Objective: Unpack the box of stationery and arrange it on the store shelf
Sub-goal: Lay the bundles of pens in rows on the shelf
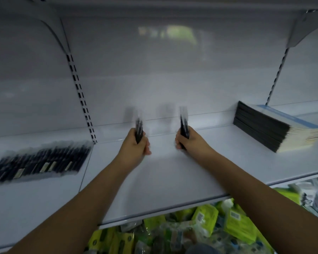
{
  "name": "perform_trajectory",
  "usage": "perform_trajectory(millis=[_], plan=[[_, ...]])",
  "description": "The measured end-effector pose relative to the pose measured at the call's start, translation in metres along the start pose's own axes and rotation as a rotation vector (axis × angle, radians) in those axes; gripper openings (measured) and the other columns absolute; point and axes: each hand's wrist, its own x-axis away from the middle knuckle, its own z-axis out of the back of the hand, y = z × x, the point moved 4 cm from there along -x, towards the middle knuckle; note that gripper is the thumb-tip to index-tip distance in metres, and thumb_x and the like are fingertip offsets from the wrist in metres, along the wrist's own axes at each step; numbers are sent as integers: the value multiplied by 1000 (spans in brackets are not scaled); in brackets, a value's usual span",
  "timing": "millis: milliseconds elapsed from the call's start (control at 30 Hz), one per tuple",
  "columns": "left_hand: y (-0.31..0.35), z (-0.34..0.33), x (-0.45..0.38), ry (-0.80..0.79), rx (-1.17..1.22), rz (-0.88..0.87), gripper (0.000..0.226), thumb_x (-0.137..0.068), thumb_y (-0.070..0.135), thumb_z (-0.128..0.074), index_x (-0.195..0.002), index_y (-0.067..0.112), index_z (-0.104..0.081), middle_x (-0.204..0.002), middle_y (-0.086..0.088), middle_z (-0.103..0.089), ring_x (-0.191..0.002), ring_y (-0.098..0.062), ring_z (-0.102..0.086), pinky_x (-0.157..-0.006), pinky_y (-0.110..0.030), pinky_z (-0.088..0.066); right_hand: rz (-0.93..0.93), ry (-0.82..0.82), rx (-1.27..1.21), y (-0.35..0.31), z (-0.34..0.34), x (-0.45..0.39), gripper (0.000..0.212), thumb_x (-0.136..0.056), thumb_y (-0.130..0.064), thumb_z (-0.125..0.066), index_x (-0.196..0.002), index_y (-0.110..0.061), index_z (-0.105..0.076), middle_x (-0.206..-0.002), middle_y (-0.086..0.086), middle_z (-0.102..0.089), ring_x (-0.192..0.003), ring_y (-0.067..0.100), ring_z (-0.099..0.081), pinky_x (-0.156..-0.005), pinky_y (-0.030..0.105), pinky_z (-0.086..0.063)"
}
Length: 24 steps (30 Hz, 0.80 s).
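Head view, hands (134, 145) (186, 141) gripping blurred, likely pens (139, 128)

Shop aisle: white slotted shelving (173, 171), rows of packaged goods (206, 224).

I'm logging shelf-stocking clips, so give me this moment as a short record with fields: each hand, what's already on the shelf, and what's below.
left hand: grips a bundle of dark pens, upright
right hand: grips a second pen bundle, upright
shelf: white, both hands over its middle
shelf left: row of packaged pens lying flat
shelf right: stack of notebooks
below: green packets
image: motion-blurred
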Motion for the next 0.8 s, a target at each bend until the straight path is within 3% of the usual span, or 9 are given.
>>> perform_trajectory(millis=[67,133,200,267,367,467,533,700,800], plan=[[4,16,1,24,122,65,19,-101,1,-42,-94,17,-49,-73,-8,-52,-40,-11,-42,-44,-25,-39,-59,25,-14,-4,-3,3,15,-99,-24,-53,-89,-13,-48,-67,5,-49,-45,11,-43,-48,25,-42],[11,47,6,63,22,51,16,-101,6,-44,-97,18,-54,-70,-6,-50,-42,-10,-40,-40,-21,-33,-80,18,53,-14,-17,5,23,-96,-32,-57,-84,-13,-50,-58,2,-48,-42,13,-39,-44,26,-36],[16,90,15,130,-137,9,9,-102,21,-50,-98,17,-57,-69,-4,-49,-48,-12,-42,-42,-22,-35,-77,-23,176,-27,-41,6,30,-94,-33,-60,-74,-14,-50,-55,3,-49,-39,14,-39,-41,23,-34],[19,141,27,229,-297,-44,19,-100,31,-54,-87,17,-56,-63,1,-49,-49,-12,-42,-44,-24,-36,-79,-72,239,-39,-77,7,34,-92,-32,-63,-66,-14,-50,-54,5,-50,-38,13,-40,-39,21,-34],[25,213,47,373,-511,-61,28,-100,33,-54,-76,17,-48,-62,1,-48,-52,-13,-44,-45,-20,-34,-66,-133,258,-50,-141,8,33,-92,-32,-60,-68,-12,-51,-60,9,-52,-46,19,-45,-46,25,-38],[17,281,60,461,-744,88,25,-99,29,-52,-80,13,-50,-70,-2,-54,-63,-17,-52,-50,-25,-37,-104,-184,275,-55,-196,11,27,-94,-31,-54,-77,-10,-52,-67,12,-52,-56,22,-48,-52,31,-40],[10,318,66,491,-837,196,20,-95,23,-53,-78,14,-50,-72,-4,-56,-66,-21,-54,-54,-27,-37,-226,-229,203,-55,-220,11,22,-96,-24,-51,-84,-6,-53,-70,13,-49,-55,21,-44,-51,29,-38],[3,364,65,556,-875,325,23,-89,16,-58,-70,10,-47,-66,-4,-50,-64,-23,-51,-54,-26,-34,-293,-266,250,-77,-259,3,14,-96,-14,-49,-87,-4,-50,-74,15,-49,-57,22,-45,-48,25,-40],[2,370,55,540,-798,333,19,-87,13,-62,-72,7,-53,-69,-9,-57,-72,-28,-61,-60,-28,-49,-305,-298,277,-98,-282,2,12,-95,-6,-48,-84,-3,-47,-68,12,-46,-54,21,-44,-38,20,-37]])
